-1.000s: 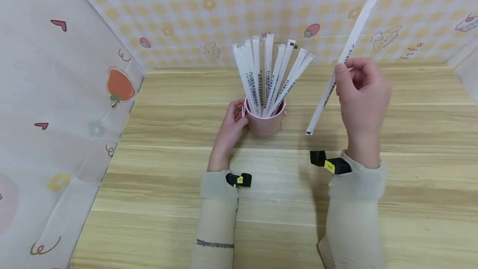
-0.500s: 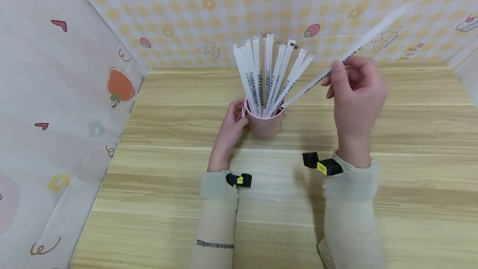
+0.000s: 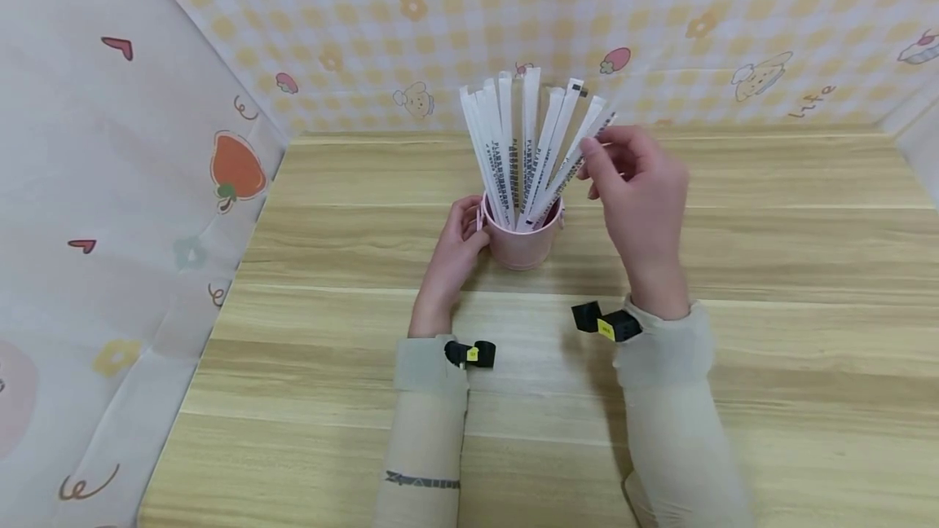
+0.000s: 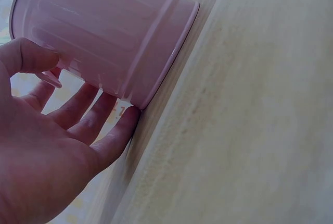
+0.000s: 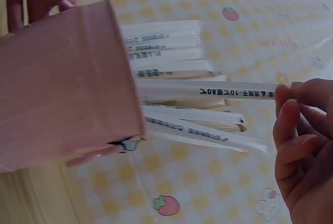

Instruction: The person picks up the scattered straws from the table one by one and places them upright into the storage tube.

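Note:
A small pink bucket [image 3: 522,251] stands on the wooden table, holding several paper-wrapped straws [image 3: 506,145] that fan upward. My left hand [image 3: 456,255] holds the bucket by its left side. In the left wrist view, the thumb lies on the bucket wall near a handle lug and the fingertips touch lower down. My right hand [image 3: 645,194] pinches one wrapped straw [image 5: 208,89] near its upper end between thumb and fingers. That straw slants down to the left, and in the right wrist view its lower part passes behind the bucket's rim, among the other straws.
Behind the table [image 3: 330,414] rises a yellow-checked backdrop [image 3: 455,23] with cartoon prints, close behind the straws. A white patterned sheet [image 3: 88,169] runs along the left side. Each sleeve cuff bears a small black wrist camera [image 3: 469,354].
My right hand has moved left with the straw, bringing its lower end from beside the bucket to the bucket's mouth. The left hand and bucket have stayed in place.

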A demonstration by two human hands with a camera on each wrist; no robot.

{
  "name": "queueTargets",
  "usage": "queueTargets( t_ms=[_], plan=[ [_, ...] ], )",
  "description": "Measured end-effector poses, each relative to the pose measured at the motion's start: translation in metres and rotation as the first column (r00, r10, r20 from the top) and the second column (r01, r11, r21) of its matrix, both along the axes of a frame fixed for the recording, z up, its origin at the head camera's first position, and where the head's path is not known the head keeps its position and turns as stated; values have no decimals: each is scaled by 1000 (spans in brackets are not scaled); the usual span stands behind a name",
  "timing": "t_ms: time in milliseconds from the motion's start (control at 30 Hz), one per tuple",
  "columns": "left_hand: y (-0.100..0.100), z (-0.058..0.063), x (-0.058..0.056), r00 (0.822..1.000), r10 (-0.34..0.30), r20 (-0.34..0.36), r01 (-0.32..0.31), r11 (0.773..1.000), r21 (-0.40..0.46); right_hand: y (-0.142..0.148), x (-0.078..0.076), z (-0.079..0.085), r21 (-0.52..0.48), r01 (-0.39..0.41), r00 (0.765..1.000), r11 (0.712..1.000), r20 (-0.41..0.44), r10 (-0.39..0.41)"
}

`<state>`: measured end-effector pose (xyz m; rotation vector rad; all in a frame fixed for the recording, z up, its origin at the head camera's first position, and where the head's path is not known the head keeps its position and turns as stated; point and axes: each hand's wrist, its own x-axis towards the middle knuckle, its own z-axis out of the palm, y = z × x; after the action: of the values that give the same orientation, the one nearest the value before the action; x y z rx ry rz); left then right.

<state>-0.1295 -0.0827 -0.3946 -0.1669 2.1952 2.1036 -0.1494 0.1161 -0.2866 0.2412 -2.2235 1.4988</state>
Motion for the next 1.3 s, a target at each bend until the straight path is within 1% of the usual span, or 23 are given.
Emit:
queueTargets(
  t_ms=[67, 200, 400, 633, 833, 1100, 1233, 1300],
  plan=[
    [0, 0, 0, 1000, 1, -2, -1, 1000, 0, -3, -3, -6, 62, -15, 1000, 998, 17, 14],
    [1, 0, 0, 1000, 2, -3, -2, 1000, 1, -9, -6, -17, 172, -44, 997, 984, 68, 33],
    [1, 0, 0, 1000, -7, -9, 7, 1000, 5, -15, -8, -25, 283, -89, 984, 955, 175, 40],
    [1, -1, 0, 1000, -4, -8, 4, 1000, 0, -19, -12, -30, 373, -102, 974, 922, 226, 16],
    [-2, -1, -1, 1000, -7, -3, 7, 1000, 4, -22, -14, -33, 405, -125, 953, 906, 303, -4],
    [-8, 4, 0, 999, -7, 40, 8, 1000, -15, -24, -14, -37, 408, -107, 957, 907, 290, -18],
    [-5, 13, 3, 999, -34, 35, 34, 999, 7, -18, -12, -34, 399, -98, 961, 911, 277, -18],
    [-3, 18, 6, 998, -59, 23, 58, 998, 31, -14, -12, -32, 393, -82, 967, 916, 252, -21]
  ],
)
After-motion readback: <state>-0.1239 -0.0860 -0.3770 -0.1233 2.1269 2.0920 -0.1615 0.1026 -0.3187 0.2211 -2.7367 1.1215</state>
